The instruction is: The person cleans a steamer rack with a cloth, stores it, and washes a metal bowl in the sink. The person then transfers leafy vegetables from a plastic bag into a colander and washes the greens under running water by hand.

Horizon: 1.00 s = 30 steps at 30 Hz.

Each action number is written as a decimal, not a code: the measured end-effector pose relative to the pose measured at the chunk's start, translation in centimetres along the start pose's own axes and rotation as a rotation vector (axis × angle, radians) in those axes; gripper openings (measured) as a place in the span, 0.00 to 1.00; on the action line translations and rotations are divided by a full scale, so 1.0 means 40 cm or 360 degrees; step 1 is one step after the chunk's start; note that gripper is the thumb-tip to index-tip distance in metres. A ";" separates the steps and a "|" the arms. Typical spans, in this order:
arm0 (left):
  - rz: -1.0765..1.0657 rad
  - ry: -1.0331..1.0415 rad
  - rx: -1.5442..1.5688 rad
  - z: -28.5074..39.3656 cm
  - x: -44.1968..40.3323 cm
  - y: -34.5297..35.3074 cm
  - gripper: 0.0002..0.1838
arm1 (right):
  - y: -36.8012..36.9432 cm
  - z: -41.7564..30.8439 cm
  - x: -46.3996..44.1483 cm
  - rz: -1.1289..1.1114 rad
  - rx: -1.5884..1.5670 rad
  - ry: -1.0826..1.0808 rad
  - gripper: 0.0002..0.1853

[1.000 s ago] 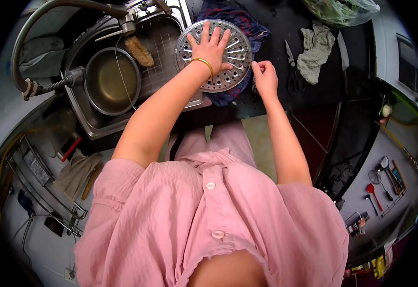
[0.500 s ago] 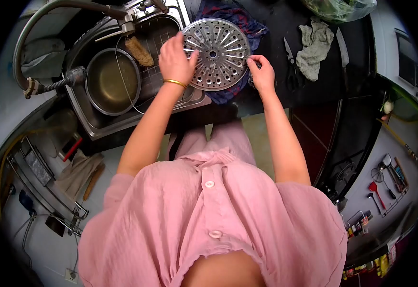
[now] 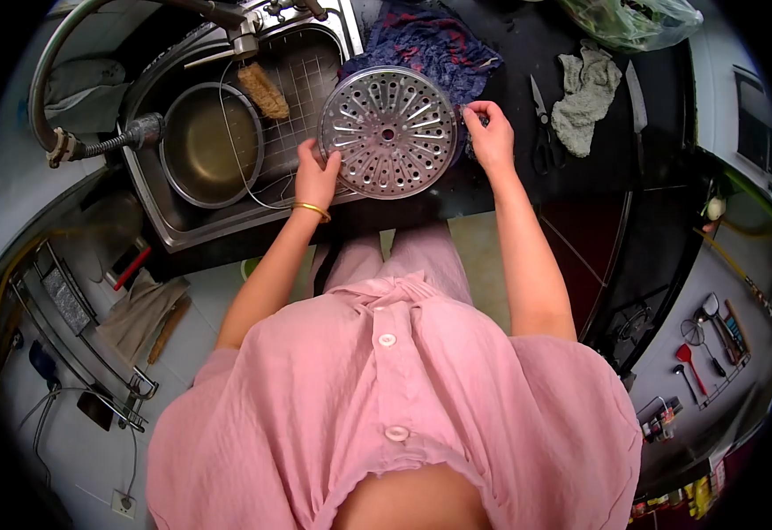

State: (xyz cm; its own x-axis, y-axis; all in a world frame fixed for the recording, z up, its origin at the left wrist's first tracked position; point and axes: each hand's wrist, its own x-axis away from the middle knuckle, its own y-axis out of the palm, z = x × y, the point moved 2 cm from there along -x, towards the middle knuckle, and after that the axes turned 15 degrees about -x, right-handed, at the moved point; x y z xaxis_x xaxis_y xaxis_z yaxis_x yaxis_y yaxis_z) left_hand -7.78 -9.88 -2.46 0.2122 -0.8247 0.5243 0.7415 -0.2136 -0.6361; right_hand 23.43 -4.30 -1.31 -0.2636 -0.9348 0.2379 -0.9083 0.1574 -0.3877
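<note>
A round metal steamer plate [image 3: 377, 163], pierced with holes and slots, is held tilted over the sink's right edge and the counter. My left hand [image 3: 315, 181], with a gold bangle at the wrist, grips the plate's left rim between thumb and fingers. At the plate's right side my right hand [image 3: 492, 140] is closed, fingertips near the rim. Under those fingers shows a dark, glinting clump, apparently a steel wool scrubber [image 3: 470, 147], mostly hidden. Behind the plate lies a crumpled blue and red cloth [image 3: 430, 44].
The steel sink [image 3: 183, 234] at left holds a metal pot [image 3: 209, 146] of liquid and a wire rack [image 3: 302, 84]. A brown brush [image 3: 264, 91] hangs beside the faucet [image 3: 243, 40]. Scissors [image 3: 541, 124], a grey rag [image 3: 584, 106] and a knife [image 3: 637, 97] lie on the right.
The plate has shifted toward me and slightly left, uncovering more of the blue cloth. My left hand has moved from over the plate's upper left down to its left rim.
</note>
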 end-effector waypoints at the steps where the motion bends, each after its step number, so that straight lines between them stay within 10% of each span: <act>1: 0.0394 0.0402 -0.0559 0.025 0.015 -0.020 0.37 | 0.003 -0.002 -0.006 -0.0023 -0.0005 -0.0020 0.13; 9: 0.0135 0.1249 -0.1443 0.353 -0.028 0.056 0.52 | 0.025 -0.024 -0.048 -0.0320 0.0068 0.0089 0.12; 23: -0.0127 0.1220 -0.1662 0.373 -0.069 0.115 0.59 | 0.057 -0.099 -0.049 -0.0146 0.0710 -0.0436 0.09; 30: -0.0139 0.1227 -0.1632 0.373 -0.070 0.118 0.59 | 0.063 -0.107 -0.019 -0.0106 0.0848 -0.0170 0.10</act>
State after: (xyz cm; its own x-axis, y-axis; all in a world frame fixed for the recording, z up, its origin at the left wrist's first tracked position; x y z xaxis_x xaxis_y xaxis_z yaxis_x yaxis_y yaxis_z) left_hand 4.63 -0.78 1.50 -0.4881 -0.8025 0.3433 -0.1648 -0.3015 -0.9391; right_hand 19.96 -1.81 1.36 -0.1515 -0.9687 0.1966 -0.6241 -0.0605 -0.7790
